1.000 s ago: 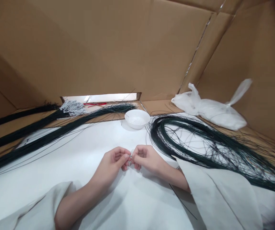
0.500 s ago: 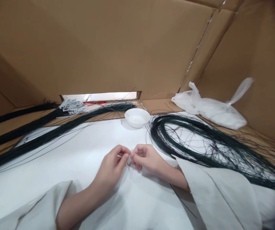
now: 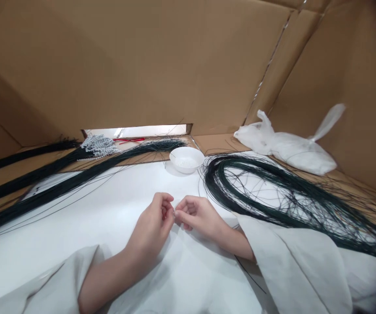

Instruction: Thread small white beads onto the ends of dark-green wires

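Note:
Over the white tabletop, my left hand and my right hand meet at the fingertips. Both are closed in a pinch. A tiny pale speck shows where they touch, too small to name. From under my right forearm runs a thin dark strand; whether it reaches my fingers is hidden. Just beyond the hands stands a white bowl, with small pale bits in it that are hard to make out.
A looped bundle of dark green strands lies to the right. Long dark bundles stretch along the left, one with white beaded ends. Behind are red strips, a knotted white plastic bag and cardboard walls.
My right fingertips have shifted slightly left, up against the left ones. My left index finger has lifted a little from its thumb.

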The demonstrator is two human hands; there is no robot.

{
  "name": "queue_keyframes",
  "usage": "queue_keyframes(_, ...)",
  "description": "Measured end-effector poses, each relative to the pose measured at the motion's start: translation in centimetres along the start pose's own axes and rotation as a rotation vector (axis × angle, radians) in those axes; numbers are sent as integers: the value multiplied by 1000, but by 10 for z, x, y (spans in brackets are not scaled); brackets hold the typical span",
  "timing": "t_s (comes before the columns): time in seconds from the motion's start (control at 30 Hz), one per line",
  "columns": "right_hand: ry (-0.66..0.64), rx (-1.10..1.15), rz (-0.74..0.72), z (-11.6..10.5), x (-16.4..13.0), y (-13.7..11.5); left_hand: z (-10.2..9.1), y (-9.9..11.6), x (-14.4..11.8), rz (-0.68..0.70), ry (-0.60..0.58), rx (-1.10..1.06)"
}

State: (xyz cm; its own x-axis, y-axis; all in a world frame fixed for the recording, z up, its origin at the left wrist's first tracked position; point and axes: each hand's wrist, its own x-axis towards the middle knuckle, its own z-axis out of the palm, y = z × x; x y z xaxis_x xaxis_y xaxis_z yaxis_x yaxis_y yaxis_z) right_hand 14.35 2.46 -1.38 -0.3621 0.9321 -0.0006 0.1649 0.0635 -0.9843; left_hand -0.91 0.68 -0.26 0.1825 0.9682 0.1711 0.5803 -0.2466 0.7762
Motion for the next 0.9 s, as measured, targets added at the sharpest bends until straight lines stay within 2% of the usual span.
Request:
queue_keyframes(0.17, -35, 20, 12, -1, 1, -4, 1, 2, 2, -13, -10, 29)
queue_keyframes(0.33, -26, 64, 106, -2, 3, -11, 1, 6, 1, -3, 25, 3)
queue_keyframes(0.47, -9, 109, 114, -3, 4, -11, -2, 5, 7, 8, 40, -29)
queue_keyframes(0.57, 78, 144, 104, -4, 5, -8, -2, -3, 22, 61, 69, 66)
queue_keyframes(0.73, 116, 198, 52, -5, 4, -5, 10, -12, 58, 247, -29, 326)
queue_keyframes(0.9, 96, 183, 43, -5, 3, -7, 20, -8, 74, 273, -60, 323)
